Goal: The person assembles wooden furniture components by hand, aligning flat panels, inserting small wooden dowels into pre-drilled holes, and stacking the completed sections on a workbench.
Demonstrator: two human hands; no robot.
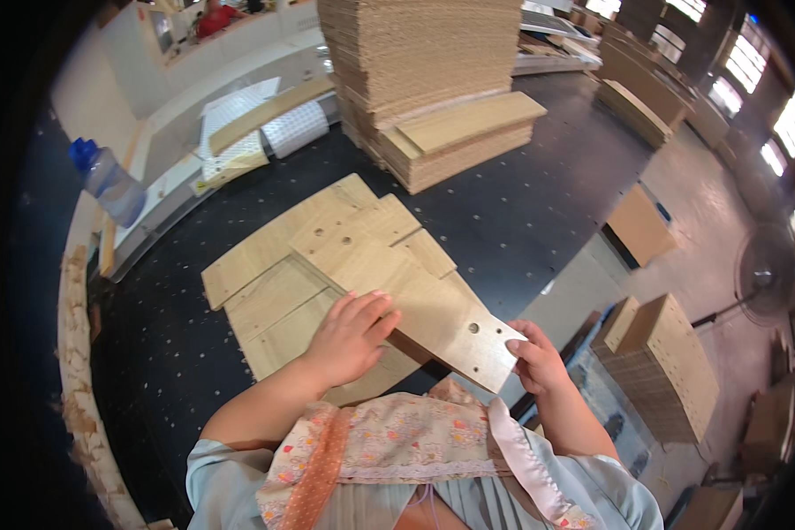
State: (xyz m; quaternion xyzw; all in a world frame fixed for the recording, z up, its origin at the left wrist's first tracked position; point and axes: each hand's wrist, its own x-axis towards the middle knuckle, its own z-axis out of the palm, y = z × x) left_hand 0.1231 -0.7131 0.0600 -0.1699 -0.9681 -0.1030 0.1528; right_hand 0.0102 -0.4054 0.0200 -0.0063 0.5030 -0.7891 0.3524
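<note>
Head view: the drilled panel [406, 281] extends diagonally over the flat boards [269, 300] on the black bench [163, 358]. Your right hand [539, 360] pinches its near end — thumb uppermost; your left hand [349, 340] meets its left edge — fingers loosely extended.

The left forearm [265, 389] angles up and rightward to the left hand [349, 338], back uppermost, fingers close together and lightly bent. The right forearm [581, 422] leans up and leftward; the right hand [539, 360] grips, thumb uppermost. The hands are apart, both elbows bent.
</note>
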